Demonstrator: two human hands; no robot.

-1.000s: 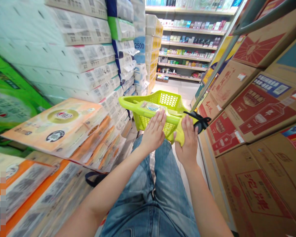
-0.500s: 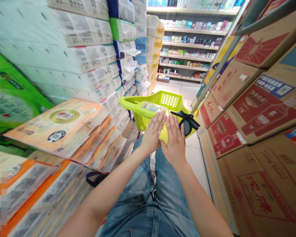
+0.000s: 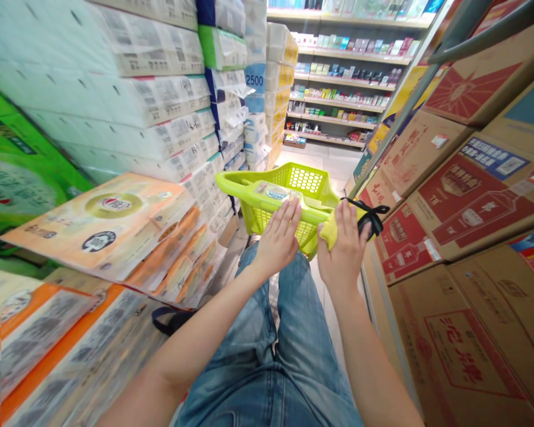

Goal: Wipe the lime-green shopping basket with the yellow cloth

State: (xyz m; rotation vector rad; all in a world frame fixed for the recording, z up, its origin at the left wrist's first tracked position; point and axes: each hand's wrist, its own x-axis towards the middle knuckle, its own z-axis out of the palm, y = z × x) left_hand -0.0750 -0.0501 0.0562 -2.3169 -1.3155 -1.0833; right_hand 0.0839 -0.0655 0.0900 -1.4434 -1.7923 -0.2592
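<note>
A yellow-green plastic shopping basket with lattice walls sits by my knees. My left hand lies flat on its near rim, fingers stretched out, beside a clear label with a blue oval. Over the right part of the rim, my right hand presses a yellow cloth, part of which shows at the thumb side; the rest is hidden beneath the fingers. Just beyond that hand is a black item with loose straps, whose kind I cannot make out.
Stacked tissue packs line the left side, with orange packs jutting close to my left arm. Cardboard cartons rise on the right beside a metal pole. Shelves of small boxed goods stand at the far end.
My right hand has slid right along the rim, away from my left hand, with the yellow cloth under it. The black item has shifted right too. My left hand has stayed put.
</note>
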